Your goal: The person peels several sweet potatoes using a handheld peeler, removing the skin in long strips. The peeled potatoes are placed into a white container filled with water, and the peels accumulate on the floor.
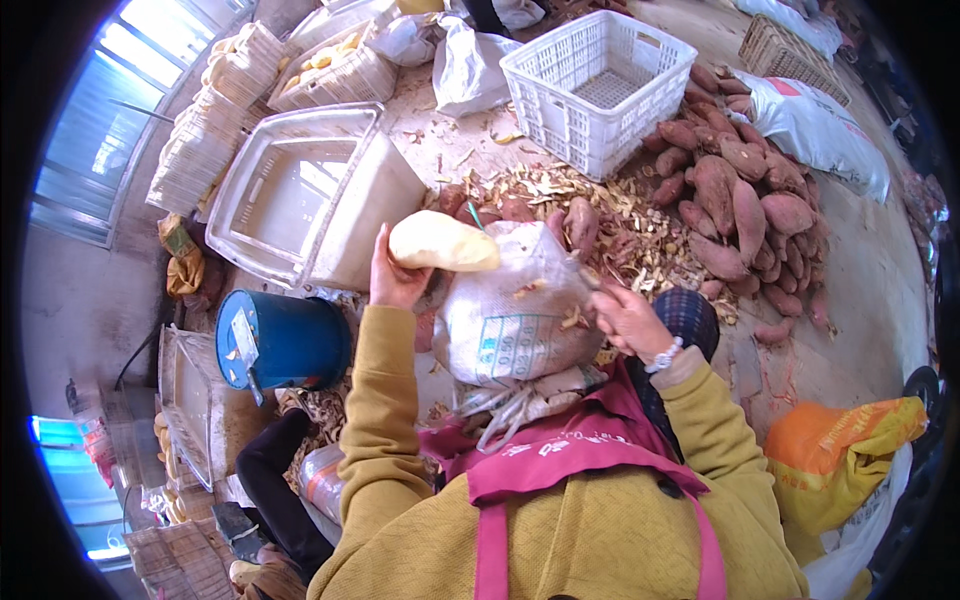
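My left hand (397, 281) grips a large peeled sweet potato (442, 241), its pale flesh bare, above the left side of a stuffed woven sack (517, 315) on my lap. My right hand (634, 319) is closed around the handle of a tool (589, 277) at the sack's right edge; its blade is blurred, so I cannot tell if it is a peeler or a knife. Bits of peel cling to the sack. Beyond it lie several unpeeled sweet potatoes (581, 225) and a heap of peelings (637, 247).
A white tub (390, 180) holding water stands left, near a blue bucket (307, 337) with a cleaver (244, 337) on top. A white crate (562, 135) stands ahead, a sweet potato pile (739, 202) to the right. Another person's leg (274, 465) shows at lower left.
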A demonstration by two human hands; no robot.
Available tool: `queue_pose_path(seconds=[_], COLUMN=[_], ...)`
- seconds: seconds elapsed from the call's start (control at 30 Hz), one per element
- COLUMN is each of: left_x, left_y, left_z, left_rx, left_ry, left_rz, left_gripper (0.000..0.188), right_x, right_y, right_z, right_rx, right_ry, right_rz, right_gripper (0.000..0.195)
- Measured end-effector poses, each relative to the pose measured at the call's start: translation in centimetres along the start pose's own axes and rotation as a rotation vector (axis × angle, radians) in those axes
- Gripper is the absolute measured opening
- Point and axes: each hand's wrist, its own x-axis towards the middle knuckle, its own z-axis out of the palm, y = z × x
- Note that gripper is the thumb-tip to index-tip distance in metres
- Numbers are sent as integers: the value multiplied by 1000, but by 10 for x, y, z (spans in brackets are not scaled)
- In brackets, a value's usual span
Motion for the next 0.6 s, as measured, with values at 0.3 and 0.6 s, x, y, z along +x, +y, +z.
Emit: queue_pose_path(seconds=[0.3, 0.6], left_x=[5, 74], left_y=[67, 240], left_z=[-31, -116], left_rx=[-307, -242], left_ry=[-275, 403], left_rz=[56, 670], left_gripper=[40, 49], right_x=[9, 27], right_y=[-9, 12], right_z=[-25, -43], right_rx=[148, 210], right_ry=[112, 196], right_rz=[78, 152], right_gripper=[28, 31])
